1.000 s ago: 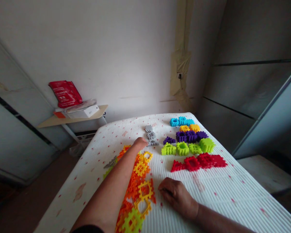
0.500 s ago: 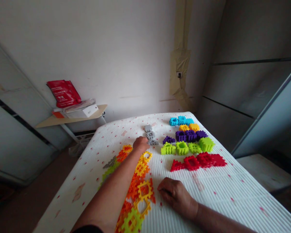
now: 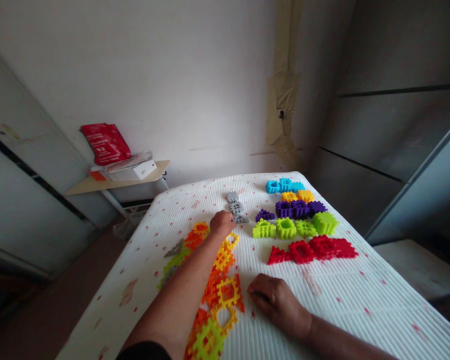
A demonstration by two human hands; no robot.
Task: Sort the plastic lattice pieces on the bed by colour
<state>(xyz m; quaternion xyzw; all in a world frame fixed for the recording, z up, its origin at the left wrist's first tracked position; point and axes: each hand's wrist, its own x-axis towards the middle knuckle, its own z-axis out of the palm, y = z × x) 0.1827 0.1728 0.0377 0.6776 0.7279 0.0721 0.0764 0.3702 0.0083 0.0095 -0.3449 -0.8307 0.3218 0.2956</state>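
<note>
My left hand (image 3: 222, 223) reaches far over the table, its fingers curled at the near end of a short row of grey interlocking blocks (image 3: 235, 207). It touches or nearly touches the closest grey triangle (image 3: 240, 219); its fingertips are hidden, so what they hold does not show. My right hand (image 3: 279, 302) rests on the tabletop in a loose fist, with nothing visible in it. Under and beside my left forearm lies a mixed pile of orange blocks (image 3: 213, 287), yellow blocks (image 3: 227, 291) and green blocks (image 3: 209, 341).
At the right stand sorted rows of blue blocks (image 3: 285, 185), yellow blocks (image 3: 305, 196), purple blocks (image 3: 300, 209), lime green blocks (image 3: 286, 228) and red blocks (image 3: 302, 251). A white ribbed cover (image 3: 322, 305) lies on the table. Behind left, a small shelf (image 3: 86, 186) bears a red bag (image 3: 104, 144).
The whole view has shifted slightly, so everything sits a little further right. Both hands keep nearly the same places relative to the blocks.
</note>
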